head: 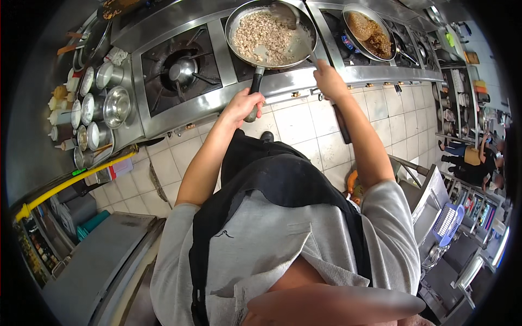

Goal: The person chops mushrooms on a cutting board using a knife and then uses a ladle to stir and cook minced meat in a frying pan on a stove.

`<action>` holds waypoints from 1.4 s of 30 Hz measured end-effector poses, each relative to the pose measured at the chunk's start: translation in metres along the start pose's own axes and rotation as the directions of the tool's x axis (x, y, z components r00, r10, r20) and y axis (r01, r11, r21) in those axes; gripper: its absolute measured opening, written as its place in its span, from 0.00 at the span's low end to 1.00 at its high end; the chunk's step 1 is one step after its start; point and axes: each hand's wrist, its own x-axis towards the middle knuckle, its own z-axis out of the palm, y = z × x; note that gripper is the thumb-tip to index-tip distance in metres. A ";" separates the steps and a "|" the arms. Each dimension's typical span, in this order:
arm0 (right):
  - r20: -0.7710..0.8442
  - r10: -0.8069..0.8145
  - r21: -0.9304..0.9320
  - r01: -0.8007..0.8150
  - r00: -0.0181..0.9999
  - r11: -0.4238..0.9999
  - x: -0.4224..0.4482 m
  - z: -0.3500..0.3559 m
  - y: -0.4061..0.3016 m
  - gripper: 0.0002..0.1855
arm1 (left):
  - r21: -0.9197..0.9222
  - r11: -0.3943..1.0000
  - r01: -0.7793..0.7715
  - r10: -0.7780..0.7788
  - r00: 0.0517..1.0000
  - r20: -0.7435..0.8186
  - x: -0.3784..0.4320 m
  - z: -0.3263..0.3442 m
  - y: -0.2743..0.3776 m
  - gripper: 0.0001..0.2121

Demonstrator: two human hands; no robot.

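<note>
Before me a large frying pan [312, 38] sits on the gas range, with pale minced or finely chopped food [261, 36] spread inside. My left hand [244, 105] grips the pan's black handle [257, 79]. In my right hand [331, 81] is the handle of a metal ladle or large spoon [284, 15], slightly blurred. Its bowl is over the far right part of the pan, near the food. A second frying pan [369, 53] rests over a blue flame to the right, holding brown, grainy food in sauce [377, 38]; neither hand touches it.
A bare burner [182, 71] lies left of my pan. Further left, metal bowls [116, 106] and squeeze bottles [59, 117] crowd a counter. A yellow pipe [81, 179] runs along its front. A steel range edge [285, 87] faces me. Other people [473, 159] stand far right.
</note>
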 end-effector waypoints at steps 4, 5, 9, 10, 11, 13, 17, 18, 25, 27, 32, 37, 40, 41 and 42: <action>-0.015 -0.107 0.006 0.107 0.994 0.994 -0.013 0.009 0.007 0.29 | 0.002 1.000 0.024 -0.024 0.999 -0.025 -0.009 -0.005 0.008 0.06; -0.062 -0.138 0.029 0.140 0.988 0.990 -0.011 0.005 0.017 0.28 | 0.005 0.999 0.031 -0.031 0.999 -0.023 -0.010 -0.006 0.006 0.06; -0.210 -0.273 -0.239 0.222 0.939 0.945 0.033 0.016 0.015 0.21 | 0.053 0.998 0.024 -0.025 0.999 0.029 -0.007 -0.002 0.016 0.07; -0.096 -0.261 -0.369 0.209 0.961 0.906 0.035 0.023 0.005 0.23 | 0.047 0.998 0.031 -0.032 0.999 0.015 -0.008 0.000 0.019 0.07; -0.039 -0.355 -0.434 0.304 0.934 0.848 0.023 0.023 0.009 0.25 | 0.042 0.998 0.038 -0.039 0.999 0.004 -0.008 0.001 0.021 0.07; 0.119 -0.368 -0.482 0.377 0.922 0.791 -0.012 -0.012 0.001 0.27 | 0.017 0.999 0.041 -0.041 0.999 -0.013 -0.010 -0.005 0.011 0.07; 0.075 -0.399 -0.470 0.385 0.914 0.794 -0.060 -0.036 0.026 0.27 | 0.022 0.999 0.029 -0.029 0.999 -0.027 -0.010 -0.005 0.010 0.07; 0.108 -0.360 -0.501 0.364 0.927 0.786 -0.052 -0.031 0.027 0.27 | 0.010 0.999 0.031 -0.031 0.999 -0.008 -0.007 -0.005 0.007 0.07; 0.038 -0.224 -0.442 0.218 0.974 0.870 -0.050 -0.033 0.007 0.26 | -0.009 0.999 0.032 -0.032 0.999 -0.020 -0.003 -0.005 0.006 0.06; 0.127 -0.463 -0.286 0.479 0.877 0.830 -0.069 -0.047 0.041 0.24 | -0.024 1.000 0.003 -0.003 1.000 -0.012 -0.002 -0.002 0.004 0.07; 0.006 -0.289 -0.372 0.271 0.957 0.888 -0.018 -0.022 0.020 0.25 | -0.034 0.999 0.034 -0.035 0.999 -0.039 0.004 0.004 0.005 0.07; -0.149 -0.110 -0.209 0.077 0.983 0.975 0.017 0.003 0.026 0.24 | -0.021 1.000 0.017 -0.017 1.000 -0.003 0.003 0.005 0.010 0.07; -0.044 -0.136 -0.227 0.122 0.990 0.966 0.013 0.034 0.007 0.21 | -0.063 0.996 0.057 -0.058 0.998 -0.013 0.003 0.004 0.013 0.07; -0.036 -0.142 -0.229 0.131 0.989 0.965 -0.002 0.028 0.003 0.21 | -0.063 0.996 0.055 -0.057 0.998 -0.028 0.003 0.001 0.009 0.07; -0.007 -0.214 -0.244 0.206 0.977 0.948 -0.017 0.015 0.005 0.23 | -0.064 0.997 0.051 -0.054 0.998 -0.042 0.002 -0.001 0.007 0.07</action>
